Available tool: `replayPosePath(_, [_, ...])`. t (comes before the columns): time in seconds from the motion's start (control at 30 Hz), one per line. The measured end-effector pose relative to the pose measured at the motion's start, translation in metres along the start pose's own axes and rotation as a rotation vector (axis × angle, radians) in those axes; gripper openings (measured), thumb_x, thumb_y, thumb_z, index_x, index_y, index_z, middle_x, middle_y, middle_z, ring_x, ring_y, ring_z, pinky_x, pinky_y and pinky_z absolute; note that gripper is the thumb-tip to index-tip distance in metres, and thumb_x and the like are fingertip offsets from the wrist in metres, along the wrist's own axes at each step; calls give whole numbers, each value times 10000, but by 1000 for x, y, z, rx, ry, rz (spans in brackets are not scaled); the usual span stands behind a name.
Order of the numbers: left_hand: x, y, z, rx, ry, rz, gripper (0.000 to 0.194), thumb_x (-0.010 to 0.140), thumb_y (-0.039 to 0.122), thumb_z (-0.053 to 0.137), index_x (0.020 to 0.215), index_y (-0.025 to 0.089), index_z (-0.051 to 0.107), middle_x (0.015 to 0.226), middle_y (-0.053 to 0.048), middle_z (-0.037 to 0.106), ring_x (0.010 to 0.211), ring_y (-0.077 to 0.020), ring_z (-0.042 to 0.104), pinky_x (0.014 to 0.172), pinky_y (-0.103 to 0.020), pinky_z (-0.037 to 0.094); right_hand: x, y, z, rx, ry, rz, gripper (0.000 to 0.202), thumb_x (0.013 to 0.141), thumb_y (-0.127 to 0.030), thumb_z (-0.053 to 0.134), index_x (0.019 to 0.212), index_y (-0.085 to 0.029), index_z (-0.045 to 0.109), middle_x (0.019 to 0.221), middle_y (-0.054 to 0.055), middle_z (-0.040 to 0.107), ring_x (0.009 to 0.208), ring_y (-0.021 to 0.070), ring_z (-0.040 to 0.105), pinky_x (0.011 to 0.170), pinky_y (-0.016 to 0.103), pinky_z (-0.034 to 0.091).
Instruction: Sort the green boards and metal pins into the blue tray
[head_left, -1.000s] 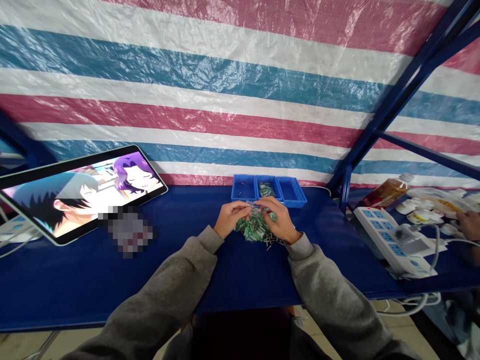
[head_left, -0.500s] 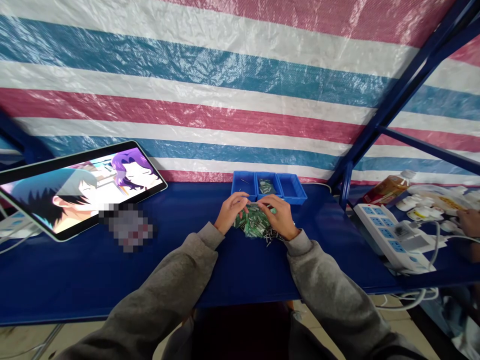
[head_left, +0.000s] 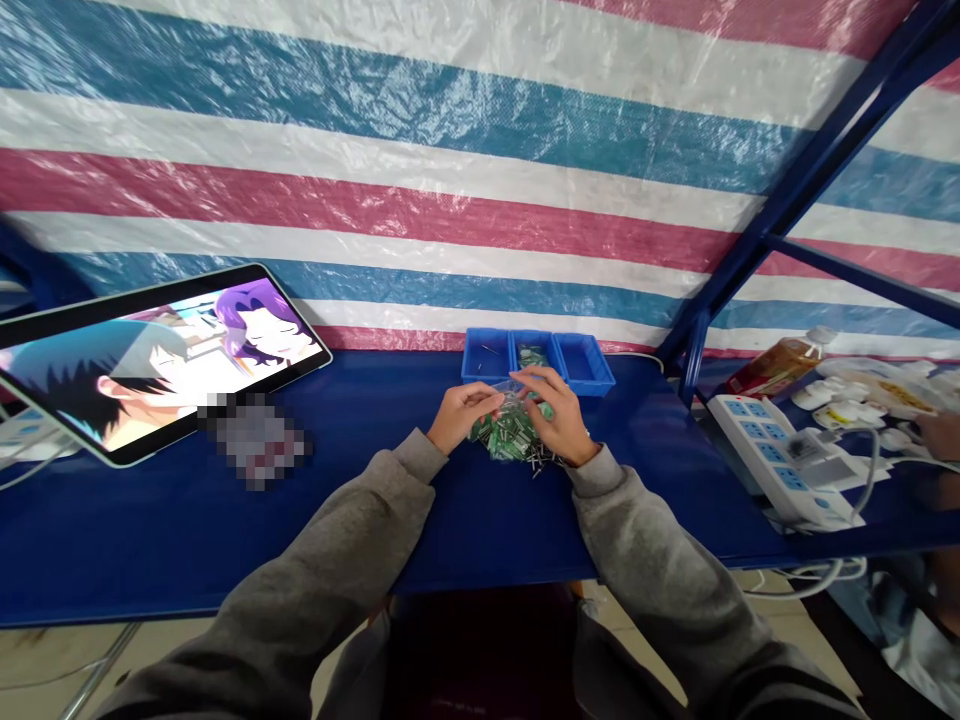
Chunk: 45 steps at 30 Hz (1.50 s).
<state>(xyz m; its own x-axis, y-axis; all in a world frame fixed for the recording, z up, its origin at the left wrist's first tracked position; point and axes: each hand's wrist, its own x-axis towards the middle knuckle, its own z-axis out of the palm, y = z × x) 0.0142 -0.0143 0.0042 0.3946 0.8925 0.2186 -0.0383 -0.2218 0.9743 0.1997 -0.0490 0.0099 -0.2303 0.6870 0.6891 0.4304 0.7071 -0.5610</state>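
Between my hands is a small clear plastic bag [head_left: 507, 386]. My left hand [head_left: 459, 414] pinches its left side between thumb and fingers. My right hand [head_left: 559, 415] has curled fingers at the bag's right edge, closed on it as far as I can make out. Just below lies a pile of small green-and-clear packets [head_left: 504, 436], with loose metal screws [head_left: 541, 458] at its right side; my right hand partly covers the pile. Behind my hands stand three joined blue trays: the left tray [head_left: 480, 372] has a few thin pieces, the middle one holds green packets [head_left: 532, 356].
A tablet [head_left: 187, 365] playing a cartoon leans at the left, with a blurred-out item [head_left: 259, 440] before it. To the right are a power strip [head_left: 780, 460] with plugs and cables, a drink bottle [head_left: 780, 362], white containers and another person's hand [head_left: 941, 436]. A blue frame post [head_left: 694, 355] rises nearby.
My right hand's fingers have lifted and spread a little, and the clear bag now shows between my hands. The whole view has shifted slightly, with the table sitting higher.
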Motion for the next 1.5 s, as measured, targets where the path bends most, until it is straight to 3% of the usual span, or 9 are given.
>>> replayPosePath(0.2, [1,-3,0,-178,-6,-80,363,729,483,725,710,128,658,594,-26,625,510,-119,532,498,-253,428,0,5,1,-60,-46,-101,328,897,-164,460,1165,-237,634,1249,120,549,1015,220,609,791,381,559])
replayPosePath(0.3, [1,-4,1,-183,10,-73,410,742,522,705,695,119,644,606,-37,617,506,-112,523,477,-244,418,0,5,3,-67,20,-45,209,911,-231,505,1021,-224,683,1070,101,640,933,207,628,762,354,549])
replayPosePath(0.47, [0,-2,1,-87,86,54,471,752,568,672,960,145,656,787,-54,654,640,-151,599,477,-230,437,3,1,5,106,53,242,187,872,-351,586,823,-194,676,771,47,662,661,163,612,616,301,512])
replayPosePath(0.67, [-3,0,3,102,106,62,360,798,492,643,813,133,668,663,-34,636,597,-140,565,522,-239,430,9,9,-7,455,-130,608,278,710,-439,722,697,-172,646,466,-46,501,404,99,447,402,236,361])
replayPosePath(0.83, [-3,-1,1,115,157,74,365,827,489,602,829,130,669,696,-44,643,599,-134,560,538,-237,440,13,24,-31,548,335,845,279,679,-422,721,769,-176,625,625,13,650,465,127,561,453,268,474])
replayPosePath(0.97, [-3,-4,-2,274,149,146,336,857,457,568,801,145,680,703,-48,662,617,-147,579,581,-253,464,12,31,-44,428,394,941,316,679,-425,711,826,-162,616,702,66,692,457,148,588,421,274,450])
replayPosePath(1.07, [-2,-7,-5,488,114,256,284,873,411,557,834,164,694,778,-64,685,695,-173,609,613,-266,467,11,32,-42,158,269,809,260,692,-396,682,786,-156,648,564,8,617,412,130,521,426,263,388])
replayPosePath(1.27, [0,-14,-12,756,-129,408,326,892,468,542,953,194,708,981,-100,656,942,-244,598,868,-370,479,9,26,-29,-276,-259,502,162,700,-333,697,683,-175,668,542,-21,570,550,136,528,566,262,361])
replayPosePath(1.5, [1,-19,-14,842,-328,433,440,821,571,603,1075,225,700,1115,-109,630,1030,-279,561,954,-424,438,7,24,-31,-501,-294,572,267,707,-446,720,756,-194,647,605,-4,610,595,166,562,547,256,323])
